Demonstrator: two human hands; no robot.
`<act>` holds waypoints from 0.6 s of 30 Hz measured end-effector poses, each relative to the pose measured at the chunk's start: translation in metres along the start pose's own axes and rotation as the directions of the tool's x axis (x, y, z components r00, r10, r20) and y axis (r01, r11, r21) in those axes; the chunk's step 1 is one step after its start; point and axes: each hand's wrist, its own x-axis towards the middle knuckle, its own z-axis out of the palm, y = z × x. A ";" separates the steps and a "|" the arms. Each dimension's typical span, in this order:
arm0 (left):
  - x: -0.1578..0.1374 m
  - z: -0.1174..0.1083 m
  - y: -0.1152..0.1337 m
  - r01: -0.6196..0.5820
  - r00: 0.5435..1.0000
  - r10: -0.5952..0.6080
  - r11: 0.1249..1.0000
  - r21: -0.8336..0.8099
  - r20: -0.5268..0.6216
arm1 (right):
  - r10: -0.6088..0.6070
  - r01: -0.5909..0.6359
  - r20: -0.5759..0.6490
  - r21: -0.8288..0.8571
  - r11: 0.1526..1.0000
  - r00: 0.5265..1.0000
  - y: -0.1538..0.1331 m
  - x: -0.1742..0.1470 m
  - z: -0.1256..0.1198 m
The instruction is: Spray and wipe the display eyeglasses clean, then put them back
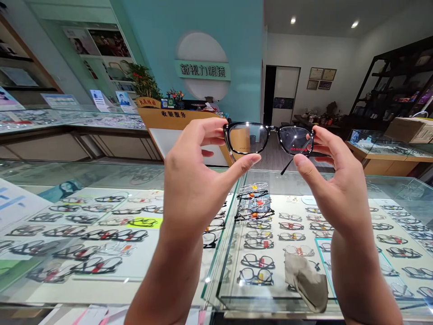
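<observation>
I hold a pair of black-framed glasses [269, 137] up in front of me, above a glass display counter [111, 174]. My left hand [196, 180] pinches the left lens rim between thumb and fingers. My right hand [333, 180] grips the right rim the same way. A red label shows on the right lens. One temple arm hangs down below the right lens.
Under the counter glass lie several rows of eyeglass frames [259, 225]. A grey cleaning cloth [306, 280] rests on the counter near my right forearm. A wooden cashier desk [176, 119] stands behind, with more showcases at left and right and dark shelving [395, 85].
</observation>
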 end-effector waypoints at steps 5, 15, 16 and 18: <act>0.000 -0.004 0.004 -0.004 1.000 0.004 1.000 0.001 0.008 | 0.001 -0.001 0.008 0.005 1.000 1.000 0.002 0.000 0.001; 0.001 -0.006 0.009 -0.028 1.000 0.028 1.000 0.001 -0.001 | 0.025 -0.025 0.057 0.005 1.000 0.998 0.004 0.001 0.003; 0.001 -0.006 0.008 -0.026 1.000 0.026 1.000 0.002 0.002 | 0.017 -0.017 0.052 0.003 1.000 0.999 0.004 0.001 0.003; 0.002 -0.007 0.004 -0.017 1.000 0.017 1.000 -0.002 0.011 | -0.010 0.010 0.032 0.001 1.000 0.999 0.003 0.001 0.002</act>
